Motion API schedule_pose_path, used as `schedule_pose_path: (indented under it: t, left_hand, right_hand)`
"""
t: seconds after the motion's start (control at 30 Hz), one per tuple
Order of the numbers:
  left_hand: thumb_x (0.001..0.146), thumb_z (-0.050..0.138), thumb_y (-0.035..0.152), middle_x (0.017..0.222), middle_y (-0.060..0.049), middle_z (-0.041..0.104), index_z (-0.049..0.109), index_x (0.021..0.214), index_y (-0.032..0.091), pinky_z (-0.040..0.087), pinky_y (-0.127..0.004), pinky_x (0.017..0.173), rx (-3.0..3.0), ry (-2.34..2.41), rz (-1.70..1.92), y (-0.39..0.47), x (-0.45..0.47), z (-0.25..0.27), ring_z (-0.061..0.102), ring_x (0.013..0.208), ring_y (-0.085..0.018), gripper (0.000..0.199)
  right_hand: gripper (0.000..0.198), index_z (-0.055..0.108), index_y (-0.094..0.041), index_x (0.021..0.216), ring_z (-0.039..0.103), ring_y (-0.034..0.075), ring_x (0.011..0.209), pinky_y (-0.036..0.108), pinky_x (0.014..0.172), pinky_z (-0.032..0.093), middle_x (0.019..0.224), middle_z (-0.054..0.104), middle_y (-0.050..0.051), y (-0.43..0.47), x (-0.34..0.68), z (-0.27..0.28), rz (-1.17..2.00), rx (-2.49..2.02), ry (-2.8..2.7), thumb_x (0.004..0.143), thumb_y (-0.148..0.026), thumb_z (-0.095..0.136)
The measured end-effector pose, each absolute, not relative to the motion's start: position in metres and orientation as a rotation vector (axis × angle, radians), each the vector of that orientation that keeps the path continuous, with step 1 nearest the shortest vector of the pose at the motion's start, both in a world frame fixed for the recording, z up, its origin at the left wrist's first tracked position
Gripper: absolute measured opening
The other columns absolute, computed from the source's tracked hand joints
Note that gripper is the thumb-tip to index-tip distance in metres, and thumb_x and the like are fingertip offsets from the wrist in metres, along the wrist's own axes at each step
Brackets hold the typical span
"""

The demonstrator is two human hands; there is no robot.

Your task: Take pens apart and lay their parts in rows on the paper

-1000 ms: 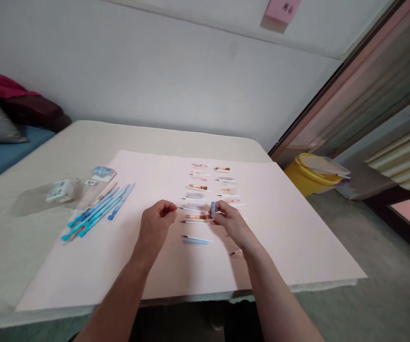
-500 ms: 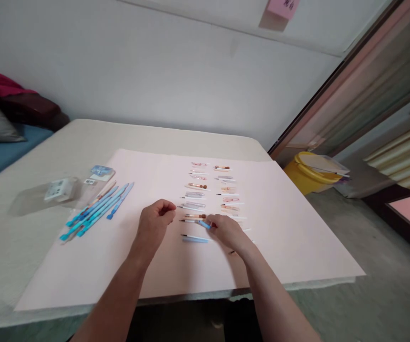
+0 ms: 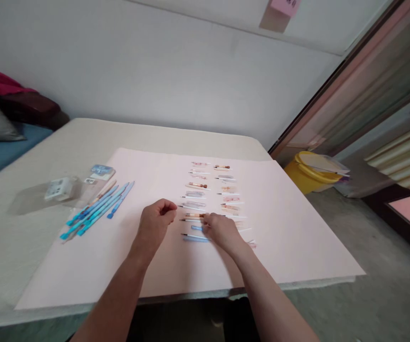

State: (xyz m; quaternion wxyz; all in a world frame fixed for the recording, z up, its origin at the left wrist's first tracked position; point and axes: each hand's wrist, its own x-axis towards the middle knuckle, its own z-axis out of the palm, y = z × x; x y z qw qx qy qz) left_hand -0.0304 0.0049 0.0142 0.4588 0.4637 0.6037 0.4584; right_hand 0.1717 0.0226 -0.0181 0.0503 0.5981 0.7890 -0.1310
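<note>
My right hand (image 3: 222,232) is closed round one end of a short blue pen barrel (image 3: 197,228), low over the pink sheet. That barrel lies between a brown-and-cream pen barrel (image 3: 192,215) and another blue pen barrel (image 3: 195,240), each with a slim white refill beside it. My left hand (image 3: 158,218) hovers at the left end of the rows, thumb and fingers pinched together; what they hold, if anything, I cannot make out. Clear, pinkish barrels and dark-tipped white refills (image 3: 193,197) lie in two columns. My right hand and forearm hide part of the right column.
Several blue pens (image 3: 100,209) lie in a bundle on the left of the pink sheet (image 3: 286,237). Behind them are a blue-and-white packet (image 3: 101,171) and a small white box (image 3: 60,188) in clear plastic. A yellow bucket (image 3: 308,175) stands beyond the table's right edge.
My right hand has shifted slightly left with the blue barrel, which now lies flatter and straighter, in line with the row. My left hand has hardly moved.
</note>
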Motion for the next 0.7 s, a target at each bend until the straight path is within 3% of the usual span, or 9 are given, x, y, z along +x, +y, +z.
schedule_pose_path:
  t: [0.2, 0.7]
  left_hand:
    - [0.066, 0.059, 0.021, 0.059, 0.002, 0.055, 0.062, 0.073, 0.017, 0.036, -0.021, 0.055, 1.122, 1.49, 1.113, 0.004, -0.029, 0.017, 0.047, 0.056, -0.01, 0.009]
    - [0.066, 0.059, 0.021, 0.059, 0.003, 0.054, 0.062, 0.072, 0.017, 0.036, -0.022, 0.055, 1.14, 1.49, 1.114, 0.006, -0.029, 0.019, 0.046, 0.055, -0.01, 0.008]
  right_hand:
    - [0.023, 0.062, -0.023, 0.094, 0.058, 0.017, 0.085, 0.025, 0.058, 0.031, 0.093, 0.064, 0.004, 0.038, 0.175, -0.019, -0.233, 1.923, 2.414, 0.088, -0.022, 0.04]
    - [0.023, 0.065, -0.022, 0.093, 0.06, 0.02, 0.084, 0.026, 0.061, 0.034, 0.092, 0.065, 0.007, 0.058, 0.167, -0.042, -0.254, 1.84, 2.421, 0.084, -0.022, 0.044]
